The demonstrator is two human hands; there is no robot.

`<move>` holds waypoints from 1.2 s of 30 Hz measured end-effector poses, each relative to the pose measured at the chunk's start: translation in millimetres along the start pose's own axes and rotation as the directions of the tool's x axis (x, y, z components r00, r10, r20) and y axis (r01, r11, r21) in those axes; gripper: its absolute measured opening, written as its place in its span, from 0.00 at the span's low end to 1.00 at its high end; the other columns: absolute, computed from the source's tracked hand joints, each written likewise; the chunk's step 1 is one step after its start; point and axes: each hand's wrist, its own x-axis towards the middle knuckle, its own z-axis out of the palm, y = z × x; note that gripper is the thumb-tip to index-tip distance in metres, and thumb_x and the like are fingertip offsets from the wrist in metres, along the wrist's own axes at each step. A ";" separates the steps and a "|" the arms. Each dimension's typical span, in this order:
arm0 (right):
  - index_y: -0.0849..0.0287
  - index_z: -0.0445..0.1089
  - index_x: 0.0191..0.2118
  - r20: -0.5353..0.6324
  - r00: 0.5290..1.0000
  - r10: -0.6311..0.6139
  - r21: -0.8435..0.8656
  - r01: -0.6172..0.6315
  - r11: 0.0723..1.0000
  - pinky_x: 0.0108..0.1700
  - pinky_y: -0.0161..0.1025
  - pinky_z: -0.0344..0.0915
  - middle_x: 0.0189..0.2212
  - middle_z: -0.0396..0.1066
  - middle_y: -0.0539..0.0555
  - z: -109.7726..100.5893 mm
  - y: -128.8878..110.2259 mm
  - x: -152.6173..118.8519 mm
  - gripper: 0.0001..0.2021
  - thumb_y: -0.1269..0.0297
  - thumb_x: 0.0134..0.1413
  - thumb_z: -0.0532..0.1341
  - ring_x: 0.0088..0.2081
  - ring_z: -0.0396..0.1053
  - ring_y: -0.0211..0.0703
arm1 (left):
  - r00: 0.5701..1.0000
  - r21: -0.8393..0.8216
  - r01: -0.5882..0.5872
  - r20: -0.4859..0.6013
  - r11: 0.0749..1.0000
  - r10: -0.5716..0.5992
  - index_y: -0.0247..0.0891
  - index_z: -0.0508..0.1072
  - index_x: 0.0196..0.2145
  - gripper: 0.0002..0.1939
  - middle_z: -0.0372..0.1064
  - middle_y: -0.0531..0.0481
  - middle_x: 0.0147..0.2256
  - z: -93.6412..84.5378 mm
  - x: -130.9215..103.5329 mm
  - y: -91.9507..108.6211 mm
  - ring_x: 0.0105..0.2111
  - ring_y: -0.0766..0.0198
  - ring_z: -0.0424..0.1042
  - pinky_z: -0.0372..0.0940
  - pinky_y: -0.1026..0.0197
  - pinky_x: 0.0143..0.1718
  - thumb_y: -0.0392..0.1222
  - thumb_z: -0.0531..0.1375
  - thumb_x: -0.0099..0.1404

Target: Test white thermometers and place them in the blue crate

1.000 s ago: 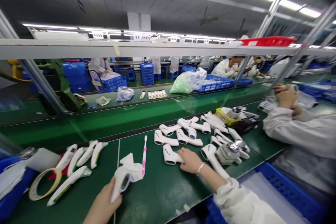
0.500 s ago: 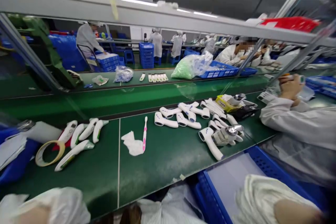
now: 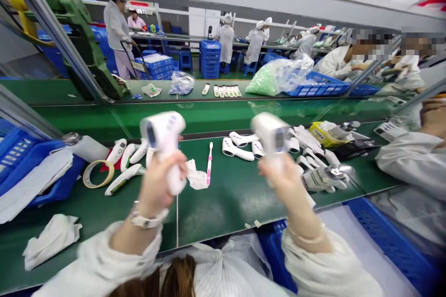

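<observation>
At the far left of the green table [image 3: 223, 204] a blue plastic crate [image 3: 42, 167] holds white sheets, with a crumpled white cloth [image 3: 52, 239] in front of it and a ring of beige tape [image 3: 98, 173] beside a row of white thermometer shells [image 3: 130, 153]. The person's left hand [image 3: 162, 181] is closed around the grip of a white pistol-shaped forehead thermometer [image 3: 163, 137], raised above the table with its head tilted left. Between the hands lie a small white wipe [image 3: 195, 178] and a pink toothbrush [image 3: 209, 163]. The right hand [image 3: 284, 181] is closed on a second white forehead thermometer [image 3: 273, 137], blurred by motion, held just as high. Further right sits a heap of white thermometers [image 3: 306, 148], a yellow tray [image 3: 322, 133], and a co-worker's white sleeve [image 3: 407, 162]. To handle the pair well, it seems wise to keep both grips firm on the handles, fingers off the sensor faces, and the heads apart so they do not knock. Half a second ago both hands were out of sight below the table edge with only sleeves showing; a second ago the left hand held one unit low by the wipe while the right rested on a unit lying on the table.
</observation>
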 end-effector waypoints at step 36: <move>0.55 0.67 0.39 0.136 0.983 0.124 0.652 -0.183 0.736 0.30 0.37 0.63 0.28 0.65 0.51 54.9 -33.9 -52.6 0.13 0.53 0.58 0.52 0.26 0.63 0.39 | 0.905 -0.098 0.276 0.361 0.956 -0.224 0.36 0.64 0.35 0.24 0.64 0.53 0.18 67.7 -2.2 -49.7 0.16 0.65 0.65 0.63 0.63 0.18 0.61 0.46 0.63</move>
